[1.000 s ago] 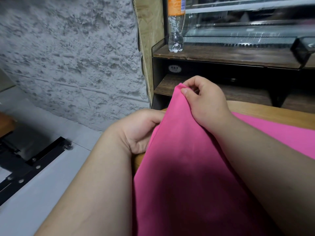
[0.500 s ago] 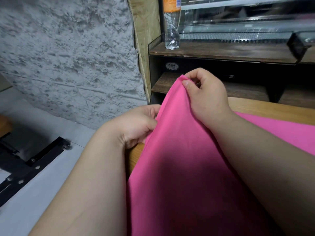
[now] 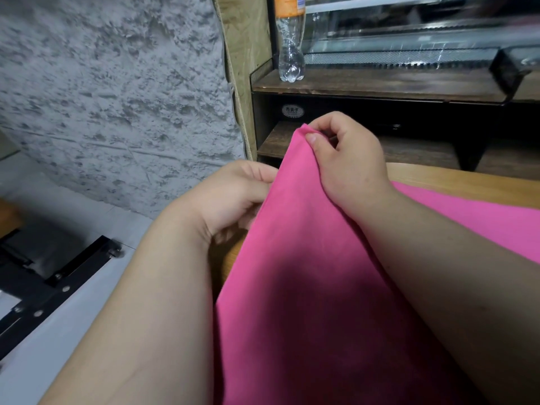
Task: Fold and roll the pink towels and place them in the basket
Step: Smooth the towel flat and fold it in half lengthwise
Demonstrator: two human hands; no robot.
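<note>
A clear plastic bottle (image 3: 289, 54) with an orange label stands at the left end of a dark wooden shelf unit (image 3: 380, 86), far. A rough grey wall (image 3: 117, 97) fills the left. A black metal frame (image 3: 58, 273) lies near left. A light wooden table (image 3: 467, 182) sits right.

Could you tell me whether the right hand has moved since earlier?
Yes, slightly upward: the right hand, pinching the pink towel, is now closer to the round label above it.

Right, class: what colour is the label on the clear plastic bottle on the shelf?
Orange label on the clear plastic bottle; head view.
</note>
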